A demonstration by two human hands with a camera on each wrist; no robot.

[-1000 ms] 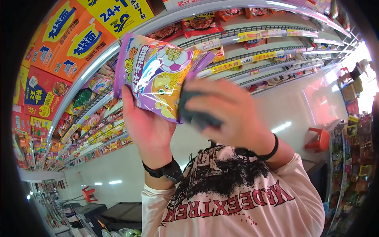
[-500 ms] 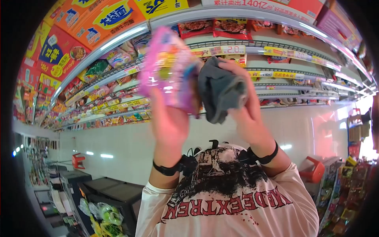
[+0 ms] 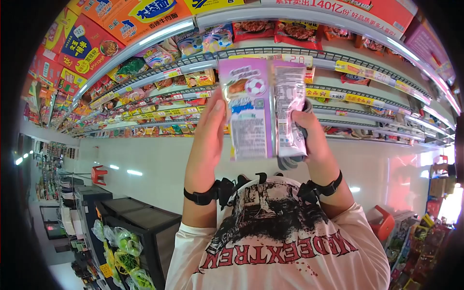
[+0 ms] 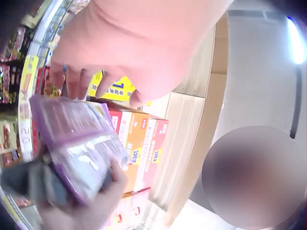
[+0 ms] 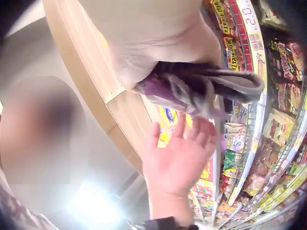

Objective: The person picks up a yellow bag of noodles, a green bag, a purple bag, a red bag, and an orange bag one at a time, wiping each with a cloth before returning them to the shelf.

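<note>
A purple snack bag (image 3: 249, 121), its printed back and centre seam showing in the head view, is gripped at its right side by my right hand (image 3: 315, 137), thumb on top. The same hand holds a dark grey cloth (image 3: 290, 163) against the bag's underside. At the bag's left edge is my left hand (image 3: 209, 130). The right wrist view shows the left palm (image 5: 177, 160) facing up, fingers extended near the bag (image 5: 163, 91); contact is unclear. In the left wrist view the left hand (image 4: 129, 52) is above the bag (image 4: 79, 134) with fingers spread.
Shelves with wire-edged rails (image 3: 357, 67) and packaged snacks stand ahead, with orange noodle boxes (image 3: 159, 10) on top at the left. Dark bins (image 3: 140, 215) and bagged greens (image 3: 128, 258) are at the lower left. Red stools (image 3: 383, 223) stand on the floor (image 3: 145, 154).
The bag has turned from its front to its back and moved right, out of the left hand's grip into the right hand with the cloth. The head view has shifted slightly.
</note>
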